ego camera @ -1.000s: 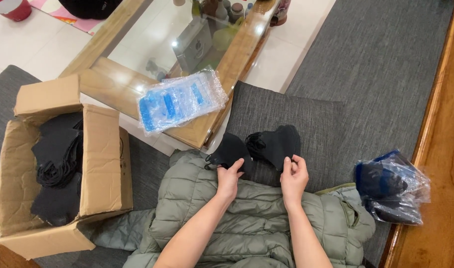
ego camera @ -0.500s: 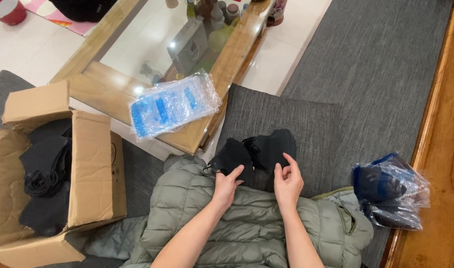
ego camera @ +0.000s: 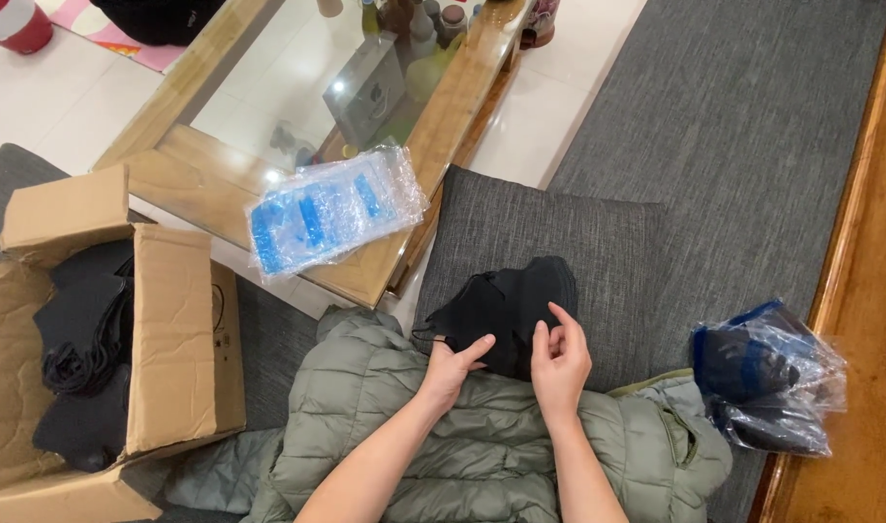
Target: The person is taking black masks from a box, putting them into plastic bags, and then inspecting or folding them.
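Observation:
A small stack of black face masks [ego camera: 506, 305] lies on a grey cushion [ego camera: 598, 252], at the far edge of an olive padded jacket [ego camera: 481, 446] spread over my lap. My left hand [ego camera: 450, 366] pinches the near left edge of the stack between thumb and fingers. My right hand [ego camera: 559, 358] rests its fingertips on the stack's near right side, the fingers loosely bent. Whether the right hand truly grips a mask is not clear.
An open cardboard box [ego camera: 171, 339] with more black items [ego camera: 84, 349] stands at my left. A clear bag of blue packs [ego camera: 331, 205] lies on the corner of a glass-topped wooden table [ego camera: 443, 107]. A clear bag of dark items [ego camera: 767, 383] lies at right by a wooden edge [ego camera: 869, 291].
Both hands have stayed at the near edge of the black masks, with the fingers shifting slightly over them. The view has drifted a little to the right.

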